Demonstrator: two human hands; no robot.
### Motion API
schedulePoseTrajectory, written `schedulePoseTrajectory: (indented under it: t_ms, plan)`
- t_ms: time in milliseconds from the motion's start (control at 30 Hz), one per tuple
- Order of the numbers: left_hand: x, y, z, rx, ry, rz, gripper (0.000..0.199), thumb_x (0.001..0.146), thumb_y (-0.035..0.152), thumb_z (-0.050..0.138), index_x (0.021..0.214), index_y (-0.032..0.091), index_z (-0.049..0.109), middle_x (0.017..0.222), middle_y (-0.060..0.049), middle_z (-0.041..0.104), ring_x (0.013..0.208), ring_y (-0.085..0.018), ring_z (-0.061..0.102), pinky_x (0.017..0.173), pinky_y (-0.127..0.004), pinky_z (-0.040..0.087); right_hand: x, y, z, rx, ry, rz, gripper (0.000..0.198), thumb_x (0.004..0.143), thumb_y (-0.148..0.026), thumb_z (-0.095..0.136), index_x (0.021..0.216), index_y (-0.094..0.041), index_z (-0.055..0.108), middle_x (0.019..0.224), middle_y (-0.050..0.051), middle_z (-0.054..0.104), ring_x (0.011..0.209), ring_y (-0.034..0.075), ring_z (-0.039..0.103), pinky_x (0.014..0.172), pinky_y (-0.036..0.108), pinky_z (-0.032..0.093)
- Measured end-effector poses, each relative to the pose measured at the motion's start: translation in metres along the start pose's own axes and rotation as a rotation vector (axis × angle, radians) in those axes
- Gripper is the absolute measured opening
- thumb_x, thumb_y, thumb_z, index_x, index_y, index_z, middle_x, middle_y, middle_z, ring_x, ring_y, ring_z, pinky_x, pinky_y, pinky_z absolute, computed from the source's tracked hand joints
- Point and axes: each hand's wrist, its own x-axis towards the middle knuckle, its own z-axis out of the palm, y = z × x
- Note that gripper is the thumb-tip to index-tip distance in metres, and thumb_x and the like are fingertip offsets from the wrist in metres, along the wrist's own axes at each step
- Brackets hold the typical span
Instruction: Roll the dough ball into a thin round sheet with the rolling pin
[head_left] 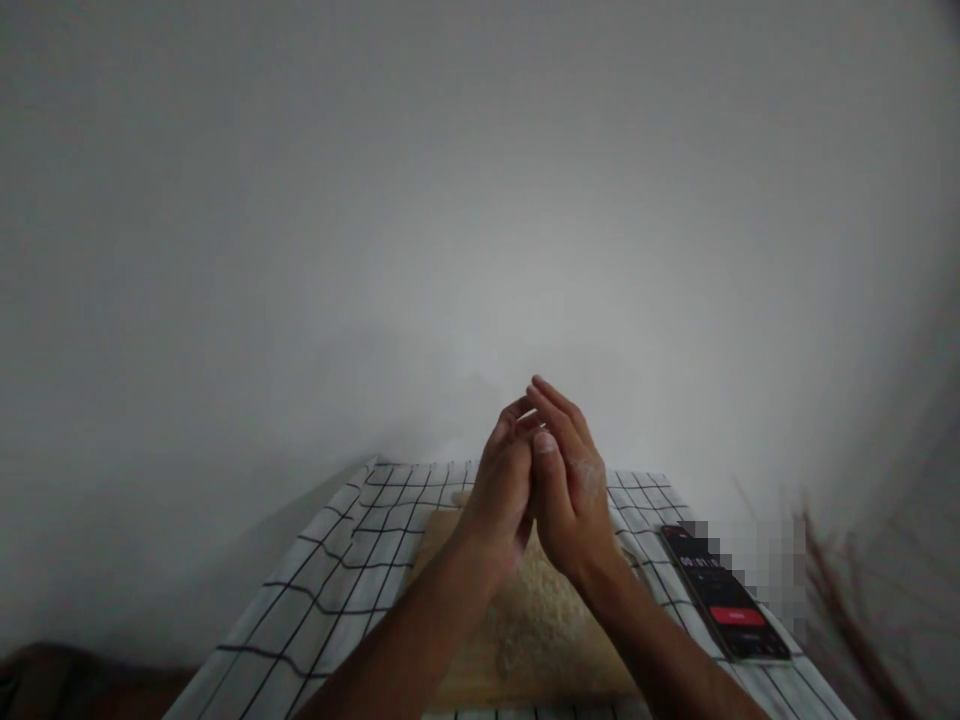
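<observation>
Above the wooden board (450,685), I see both forearms reaching in from the lower corners of my head view, angled inward so that the two hands meet just past the board's middle. The left hand (501,490) is turned with its thumb side up, and the right hand (574,500) closes against it from the other side, wrist bent slightly inward. Together they form a cupped clasp, raised over the pale crumbly material (544,600).

On the right hand, the fingers (564,408) are long and only slightly bent, lying close together, their tips leaning over those of the left; its thumb presses against the left hand's thumb side. The left fingers curl, and their tips touch or nearly touch the right ones. I cannot tell whether anything sits between the palms, since the hands hide it. White powder dusts the right hand near the base of its fingers.

Beneath the wrists, the board carries the crumbly material, loosely scattered across its middle. The board lies flat on a checked cloth (315,590). Near its right edge, on the cloth, I make out a phone (724,595), screen up, showing digits and a red button.
</observation>
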Motion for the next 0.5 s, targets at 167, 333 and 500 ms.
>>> schedulePoseTrajectory:
  t_ms: [167,333,500]
  plan:
    - [-0.003,0.015,0.007,-0.137,-0.055,-0.153,0.037,0.088,0.045,0.063,0.115,0.020,0.065,0.112,-0.009,0.071,0.108,-0.025,0.068,0.094,-0.037,0.053,0.001,-0.001,-0.003,-0.158,-0.122,-0.111,0.046,0.104,-0.037,0.032,0.141,-0.023,0.055,0.150,0.007,0.054,0.145,0.025,0.042,0.123,0.057,0.025]
    - [-0.007,-0.001,0.008,-0.088,-0.051,-0.228,0.051,0.089,0.064,0.056,0.119,0.024,0.067,0.117,-0.010,0.071,0.116,-0.029,0.065,0.101,-0.044,0.049,-0.008,0.006,0.005,-0.308,-0.141,-0.140,0.050,0.103,-0.043,0.030,0.137,-0.023,0.059,0.145,0.006,0.059,0.145,0.028,0.041,0.125,0.061,0.012]
    - [0.001,-0.012,-0.009,0.176,0.117,0.009,0.033,0.084,0.052,0.069,0.080,0.019,0.066,0.076,-0.001,0.067,0.079,-0.017,0.066,0.081,-0.031,0.053,-0.005,0.024,0.004,-0.335,-0.030,-0.020,0.051,0.104,-0.042,0.029,0.147,-0.021,0.046,0.153,0.008,0.049,0.147,0.027,0.036,0.123,0.061,0.017]
